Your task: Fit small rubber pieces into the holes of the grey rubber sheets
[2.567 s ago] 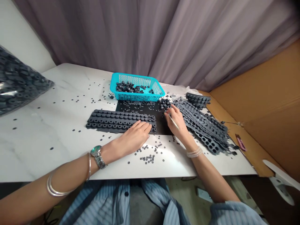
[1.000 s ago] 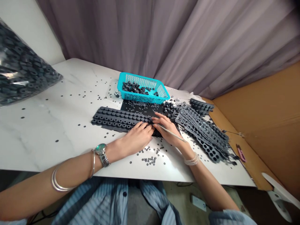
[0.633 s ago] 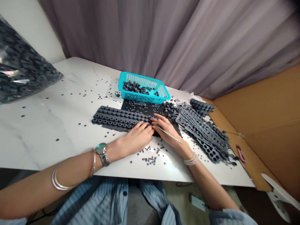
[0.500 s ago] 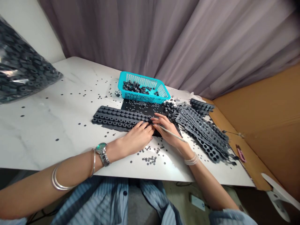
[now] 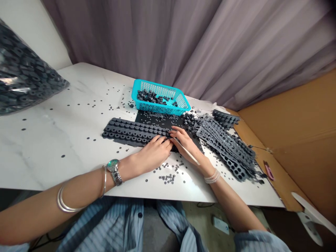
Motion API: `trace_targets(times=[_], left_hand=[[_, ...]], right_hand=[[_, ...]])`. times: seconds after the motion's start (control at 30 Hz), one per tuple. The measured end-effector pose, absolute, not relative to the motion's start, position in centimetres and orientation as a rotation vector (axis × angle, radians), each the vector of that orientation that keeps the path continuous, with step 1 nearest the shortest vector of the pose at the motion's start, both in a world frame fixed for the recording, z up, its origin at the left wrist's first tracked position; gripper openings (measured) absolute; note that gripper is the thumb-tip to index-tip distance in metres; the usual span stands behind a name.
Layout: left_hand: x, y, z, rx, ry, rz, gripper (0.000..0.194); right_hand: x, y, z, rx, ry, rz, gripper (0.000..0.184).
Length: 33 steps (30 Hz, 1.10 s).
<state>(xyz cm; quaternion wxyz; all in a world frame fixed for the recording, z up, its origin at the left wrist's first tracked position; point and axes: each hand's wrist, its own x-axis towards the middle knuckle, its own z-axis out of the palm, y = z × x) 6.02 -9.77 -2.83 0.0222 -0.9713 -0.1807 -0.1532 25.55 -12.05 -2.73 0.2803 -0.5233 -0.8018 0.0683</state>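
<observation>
My left hand (image 5: 154,151) lies flat with its fingertips on the right end of a dark grey rubber sheet (image 5: 131,132) studded with rows of rings. My right hand (image 5: 185,144) is just beside it, its fingertips at the sheet's end, pinching a thin pale pick (image 5: 186,150). The pick's tip is hidden or too fine to make out near my fingers. Both hands rest over a black mat (image 5: 157,119) strewn with small dark rubber discs.
A turquoise plastic basket (image 5: 160,109) holds dark rubber rings behind the mat. Punched grey rubber sheets (image 5: 225,147) are piled to the right. A bulging plastic bag of rings (image 5: 23,66) sits at the left of the marble table (image 5: 57,147), with loose discs scattered. Cardboard stands at the right.
Since the oldest frame my right hand has moved left and down, next to my left hand. The pick has swung to a steeper slant in the last moment; my left hand has barely moved.
</observation>
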Motion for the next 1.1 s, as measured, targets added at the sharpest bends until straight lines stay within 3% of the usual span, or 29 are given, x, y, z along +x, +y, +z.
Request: trace_targets(times=[0.7, 1.1], left_hand=[[6.0, -9.6, -2.9, -3.005, -0.542, -0.468, 0.03], [6.0, -9.7, -2.7, -3.0, -0.547, -0.408, 0.034]], right_hand=[[25.6, -12.9, -2.0, -1.443, -2.098, 0.298, 0.014], [25.8, -11.9, -3.0, -1.38, -2.265, 0.062, 0.02]])
